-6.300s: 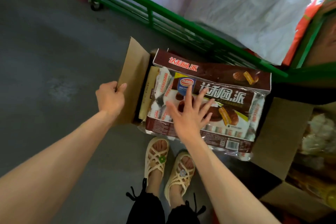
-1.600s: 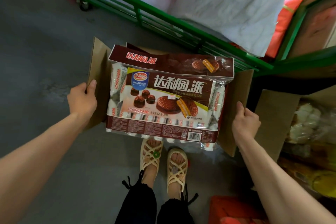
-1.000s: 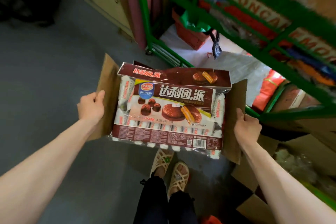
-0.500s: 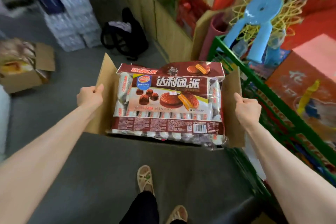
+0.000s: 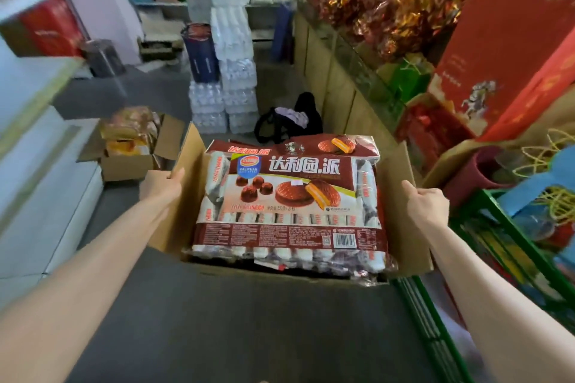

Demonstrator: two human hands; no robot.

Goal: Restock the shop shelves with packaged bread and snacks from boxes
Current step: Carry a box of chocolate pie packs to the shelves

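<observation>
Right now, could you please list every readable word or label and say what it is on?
"达利园.派": front of the top snack pack.
"DALIYUAN": blue badge on that pack.
Fine print and barcode digits on it: too small to read.
Red gift box markings: blurred.

Large white characters 达利园·派 run across the brown plastic multipack of chocolate pies (image 5: 289, 196); its blue badge (image 5: 249, 166) reads DALIYUAN. The brown pack behind (image 5: 249, 151) shows 达利园派 in red. Smaller print is unreadable.
</observation>
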